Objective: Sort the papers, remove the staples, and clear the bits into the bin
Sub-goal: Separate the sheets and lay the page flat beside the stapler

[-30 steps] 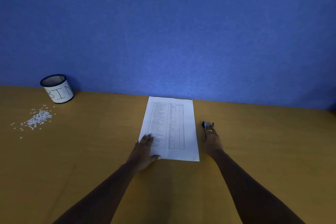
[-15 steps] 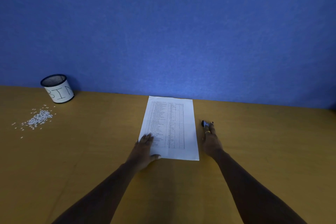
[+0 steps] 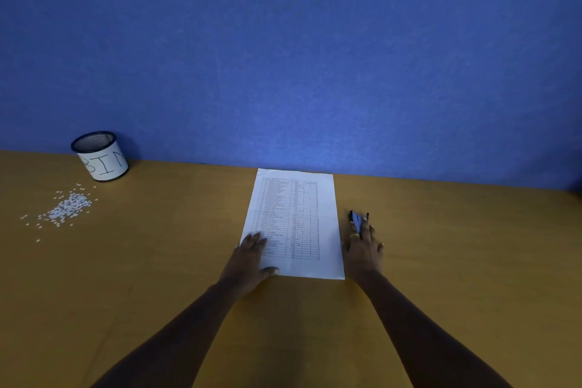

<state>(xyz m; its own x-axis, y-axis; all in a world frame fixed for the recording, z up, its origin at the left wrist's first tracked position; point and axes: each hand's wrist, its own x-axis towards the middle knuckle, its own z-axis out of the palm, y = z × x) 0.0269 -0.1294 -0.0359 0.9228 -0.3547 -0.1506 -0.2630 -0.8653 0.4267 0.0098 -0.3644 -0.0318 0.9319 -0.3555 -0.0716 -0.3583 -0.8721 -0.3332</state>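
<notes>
Little has moved: the left hand (image 3: 252, 257) stays flat on the papers (image 3: 296, 214), the right hand (image 3: 363, 250) rests straight-fingered on the staple remover (image 3: 357, 218), so staple removal looks not yet begun.

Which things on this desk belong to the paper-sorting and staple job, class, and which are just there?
Belong to the job: printed sheet, with the left hand resting on it; small dark tool, likely a staple remover, touched by the right hand; white bits; bin.
Just there: desk; blue wall; gold ring.
</notes>
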